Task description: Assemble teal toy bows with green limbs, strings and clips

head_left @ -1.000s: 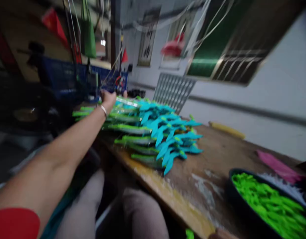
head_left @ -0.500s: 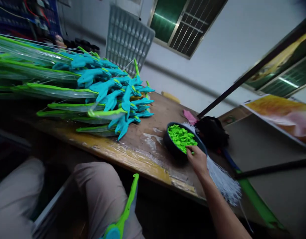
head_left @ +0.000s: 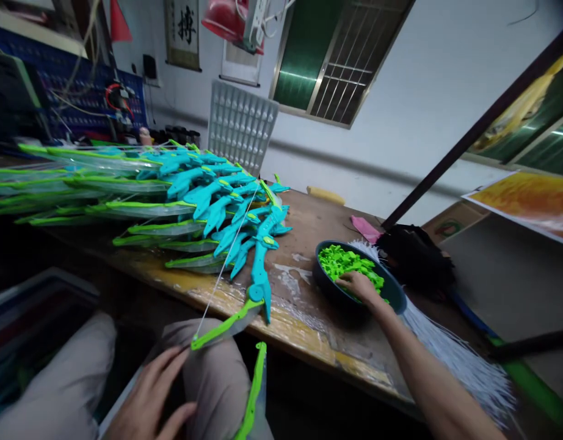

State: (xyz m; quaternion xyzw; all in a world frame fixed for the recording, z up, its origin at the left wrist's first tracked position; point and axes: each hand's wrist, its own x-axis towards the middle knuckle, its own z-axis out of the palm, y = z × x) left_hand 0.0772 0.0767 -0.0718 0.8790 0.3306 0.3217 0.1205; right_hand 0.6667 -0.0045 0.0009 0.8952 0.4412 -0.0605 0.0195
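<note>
My left hand (head_left: 156, 391) is over my lap with its fingers spread. Its fingertips come close to the green limb tip of a blue-and-green toy bow (head_left: 264, 250); whether they touch is unclear. That bow has a white string and leans from the pile over the table edge. Another green bow limb (head_left: 254, 391) rises by my knee, its lower part out of view. My right hand (head_left: 361, 287) reaches into a dark bowl (head_left: 325, 287) of small green plastic pieces (head_left: 343, 260). Its fingers are bent together at the pieces, and what they pinch is hidden.
Many similar toy bows (head_left: 148, 165) are stacked on the table (head_left: 295, 214) at left. White strings (head_left: 455, 360) hang over the table's right side beside a black bag (head_left: 414, 253). A pink cloth (head_left: 364, 229) lies behind the bowl, and a dark pole (head_left: 437, 146) slants at right.
My left hand has come into view at the bottom. A strung bow now leans off the front of the pile. My right hand is still at the bowl, and the view has shifted.
</note>
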